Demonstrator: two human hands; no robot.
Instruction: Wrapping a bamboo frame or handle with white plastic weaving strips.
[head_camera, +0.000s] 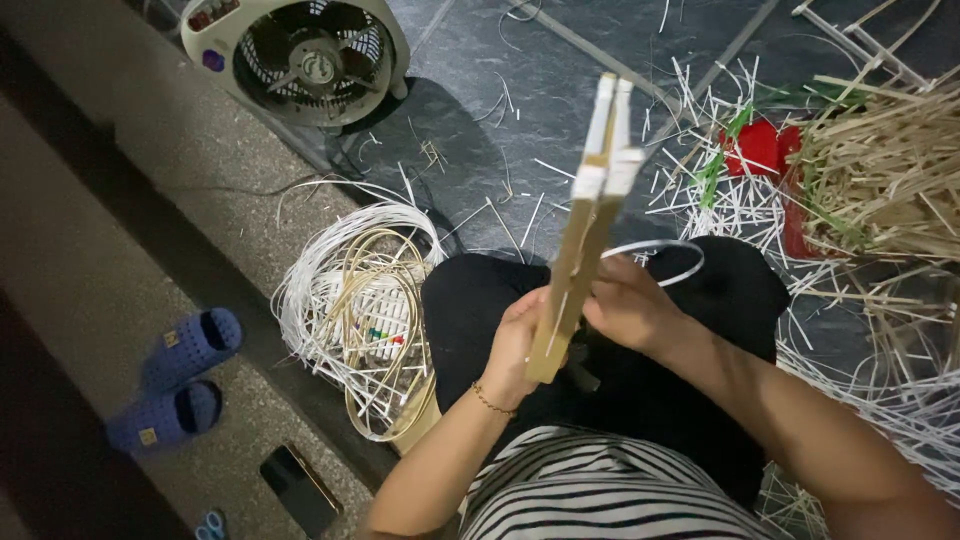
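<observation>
Hands: left (515, 345) and right (630, 305) grip bamboo slats (585, 220) | red basket (800, 215): bamboo strips (880, 170)

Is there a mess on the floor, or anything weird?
Yes. Thin white cut strips lie scattered over the dark floor, and a phone lies on the ground near the blue slippers. Nothing looks broken.

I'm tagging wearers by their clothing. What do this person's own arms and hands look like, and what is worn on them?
Both arms are bare, with no sleeves or gloves showing. The left hand has a thin gold-coloured beaded bracelet at the wrist. The right hand shows no jewellery. A black-and-white striped top covers the torso.
</observation>
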